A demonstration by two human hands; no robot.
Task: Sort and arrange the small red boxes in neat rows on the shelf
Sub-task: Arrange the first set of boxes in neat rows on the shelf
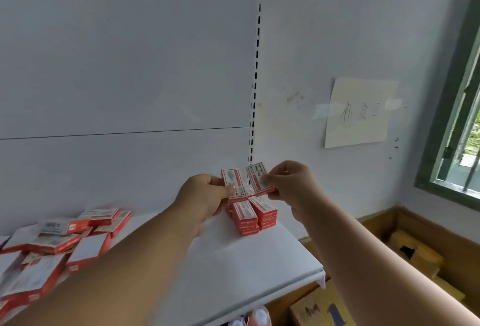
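Only two short stacks stood squared at the shelf corner, each hand's fingers, left hand and right hand, pinched another box, and the loose pile remained unsorted.

I see a white shelf against the wall. Neat stacks of red boxes stand at its back right, and a loose heap of red boxes lies on its left.
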